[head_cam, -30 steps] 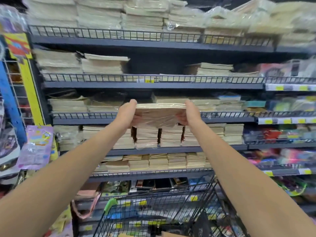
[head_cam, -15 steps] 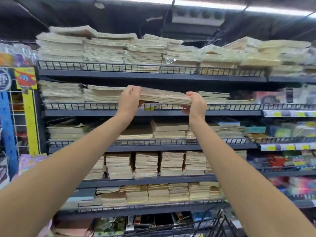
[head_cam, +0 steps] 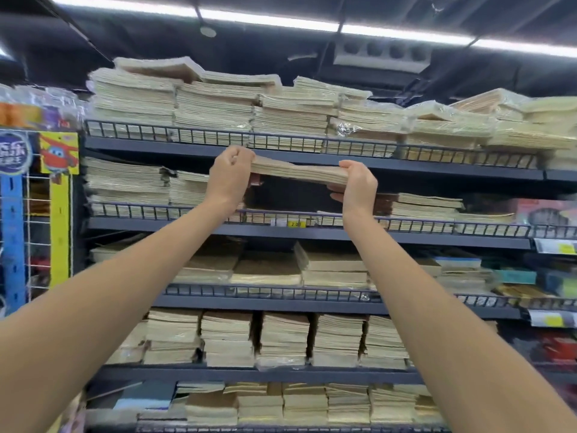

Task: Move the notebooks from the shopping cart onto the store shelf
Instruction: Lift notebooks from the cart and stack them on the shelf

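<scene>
Arms: my left forearm and right forearm reach up and forward, side by side.
Left hand: my fingers are curled tight over the left end of the notebook bundle.
Right hand: I clamp the right end, with fingers above and below it.
Notebook bundle: a thin tan stack, lying flat between my hands and sagging a little in the middle. I hold it in the air above the second shelf, at a dark gap between piles and just under the top shelf.
Price tag: yellow, on the second shelf's wire rail below the bundle.
Top shelf piles: cream notebooks stacked high, some in plastic wrap.
Ceiling light: a bright strip overhead.
</scene>
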The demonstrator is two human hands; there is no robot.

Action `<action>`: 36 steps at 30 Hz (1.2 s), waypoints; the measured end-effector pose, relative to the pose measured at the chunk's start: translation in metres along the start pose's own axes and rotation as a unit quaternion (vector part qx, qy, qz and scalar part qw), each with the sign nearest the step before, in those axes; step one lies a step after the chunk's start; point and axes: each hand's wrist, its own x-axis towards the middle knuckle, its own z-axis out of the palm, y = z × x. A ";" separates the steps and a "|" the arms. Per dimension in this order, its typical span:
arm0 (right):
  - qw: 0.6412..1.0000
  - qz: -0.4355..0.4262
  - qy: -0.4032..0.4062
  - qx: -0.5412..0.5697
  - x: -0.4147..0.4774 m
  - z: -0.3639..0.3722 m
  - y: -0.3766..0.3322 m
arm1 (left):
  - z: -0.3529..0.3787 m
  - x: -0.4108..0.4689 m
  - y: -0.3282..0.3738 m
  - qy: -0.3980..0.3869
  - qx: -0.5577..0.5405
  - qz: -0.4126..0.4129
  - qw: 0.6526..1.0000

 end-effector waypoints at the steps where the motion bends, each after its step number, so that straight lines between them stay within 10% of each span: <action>1: 1.000 -0.011 0.011 0.014 0.003 0.005 0.001 | -0.004 0.002 -0.002 -0.003 0.023 0.018 1.000; 20: 0.983 -0.078 0.139 0.096 0.014 0.021 0.025 | 0.004 0.006 -0.042 0.027 -0.014 0.129 0.991; 36: 0.987 -0.073 -0.073 -0.121 0.032 0.108 0.073 | -0.068 0.107 -0.096 0.009 0.052 -0.009 0.999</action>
